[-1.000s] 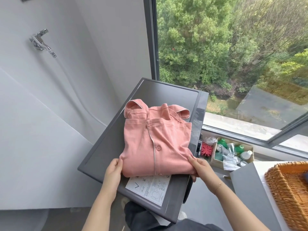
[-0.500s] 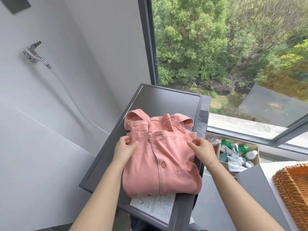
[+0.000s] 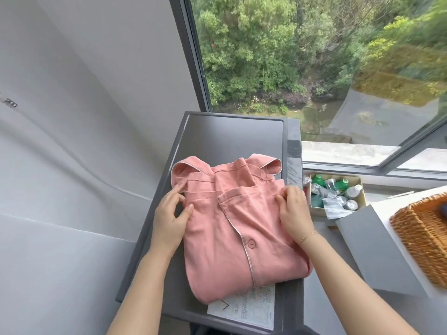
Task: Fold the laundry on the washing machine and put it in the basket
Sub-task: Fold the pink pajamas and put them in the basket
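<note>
The pink shirt (image 3: 238, 228) lies folded on the top of the washing machine (image 3: 232, 136), collar at the far end, its near hem overlapping the white label sheet (image 3: 244, 310). A second ago both hands were down at the near hem, gripping its corners; half a second ago they had come up to the middle of the garment, and now they sit at its far part, just below the collar — one on each side edge.

The left hand (image 3: 170, 218) rests against the left edge with its fingers spread apart, forefinger stretched up towards the collar fold and thumb lying on the cloth. The right hand (image 3: 294, 211) has its fingers curled together on the right edge; it looks to be pinching the fabric there, though the fingertips are tucked out of sight.

In that time the shirt has stayed in its place, so the folding seems as good as finished, and this reads as a last tidying of the shoulders, or else the hands taking hold for the lift. The basket (image 3: 425, 240) waits to the right, well apart from the machine, with a box of bottles (image 3: 338, 194) between them — the carry across has not yet begun.
</note>
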`<state>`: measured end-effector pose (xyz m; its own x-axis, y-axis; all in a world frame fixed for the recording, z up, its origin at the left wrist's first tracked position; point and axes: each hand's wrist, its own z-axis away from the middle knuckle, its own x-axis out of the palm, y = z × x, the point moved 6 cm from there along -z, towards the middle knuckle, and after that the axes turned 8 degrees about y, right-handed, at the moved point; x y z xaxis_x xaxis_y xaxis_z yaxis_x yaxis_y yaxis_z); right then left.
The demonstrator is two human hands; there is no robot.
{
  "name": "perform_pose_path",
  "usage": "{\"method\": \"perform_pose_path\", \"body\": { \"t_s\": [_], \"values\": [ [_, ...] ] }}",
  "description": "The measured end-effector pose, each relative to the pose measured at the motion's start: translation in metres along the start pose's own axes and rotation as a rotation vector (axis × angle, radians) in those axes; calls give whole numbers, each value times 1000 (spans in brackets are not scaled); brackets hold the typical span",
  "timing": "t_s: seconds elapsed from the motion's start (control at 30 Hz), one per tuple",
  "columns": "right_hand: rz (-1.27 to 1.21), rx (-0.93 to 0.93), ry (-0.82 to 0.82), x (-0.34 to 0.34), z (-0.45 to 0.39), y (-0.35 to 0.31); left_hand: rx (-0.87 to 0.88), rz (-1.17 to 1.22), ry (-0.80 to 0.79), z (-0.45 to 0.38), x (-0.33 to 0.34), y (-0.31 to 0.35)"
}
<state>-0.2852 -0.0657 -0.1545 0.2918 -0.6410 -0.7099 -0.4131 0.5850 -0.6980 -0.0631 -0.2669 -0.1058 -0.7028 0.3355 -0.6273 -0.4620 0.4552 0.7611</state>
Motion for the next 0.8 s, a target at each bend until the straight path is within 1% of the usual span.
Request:
{"method": "perform_pose_path", "body": {
  "t_s": [0.07,0.1,0.17,0.23,0.3,0.37,0.4,0.43,0.47,0.53,0.57,0.6,0.63,0.7,0.8],
  "values": [
    [-241,106,70,-8,6,-4,-104,208,-114,-2,1,-3],
    [-366,194,90,-11,7,-3,-142,282,-123,-4,1,-4],
    [-593,377,148,-15,5,2,-214,404,-91,-8,-2,-9],
    [-785,514,196,-19,-4,5,-307,458,-43,-11,1,-16],
    [-866,579,184,-21,-16,6,-456,434,-17,-13,10,-30],
    [-804,562,61,-13,-27,2,-595,336,-61,-14,23,-42],
    [-735,530,-32,-7,-29,-2,-616,262,-79,-16,27,-46],
    [-632,474,-121,0,-31,-5,-593,199,-75,-19,28,-46],
    [-520,408,-203,6,-32,-8,-505,165,-47,-25,26,-39],
    [-379,326,-297,13,-31,-8,-215,142,10,-35,19,-16],
    [-361,299,-323,15,-29,-6,-69,88,-16,-38,19,-5],
    [-349,260,-334,15,-27,-5,50,-7,-87,-37,24,4],
    [-317,212,-326,16,-26,-3,122,-116,-183,-35,33,6],
    [-246,93,-253,13,-26,-5,153,-264,-350,-28,52,3],
    [-261,-119,-138,0,-28,-23,188,-216,-358,-24,64,4]
  ]
}}
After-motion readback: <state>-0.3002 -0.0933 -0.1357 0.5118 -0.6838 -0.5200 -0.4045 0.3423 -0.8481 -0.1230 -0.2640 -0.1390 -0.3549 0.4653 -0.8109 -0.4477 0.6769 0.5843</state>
